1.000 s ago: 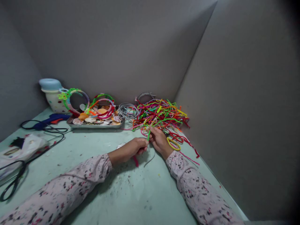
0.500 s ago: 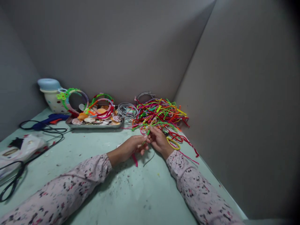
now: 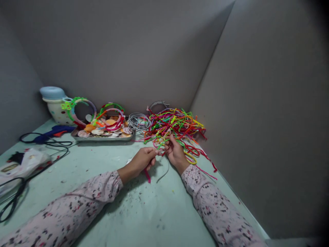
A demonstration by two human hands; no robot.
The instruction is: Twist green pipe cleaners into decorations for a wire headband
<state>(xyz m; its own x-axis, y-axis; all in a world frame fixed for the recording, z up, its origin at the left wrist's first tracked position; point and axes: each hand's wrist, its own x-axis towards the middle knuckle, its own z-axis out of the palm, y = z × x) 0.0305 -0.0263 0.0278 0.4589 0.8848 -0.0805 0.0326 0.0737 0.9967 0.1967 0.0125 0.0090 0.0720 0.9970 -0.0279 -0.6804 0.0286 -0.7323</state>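
Well, above the worktop [image 3: 180,212] the green fuzzy stem [image 3: 160,144] slants lengthwise away and rightward from the left hand [image 3: 144,160], which pinches its near end — the right hand [image 3: 175,153] curls half-closed by its far end — whether gripping, I can't tell.

The place looked like a small handicraft workspace: grey walls [image 3: 123,55] closed in a stained pale-green desk [image 3: 133,216] carrying heaped pipe cleaners [image 3: 177,123], coiled wire [image 3: 139,122] and a metal tray [image 3: 102,139] of seashells [image 3: 97,131].
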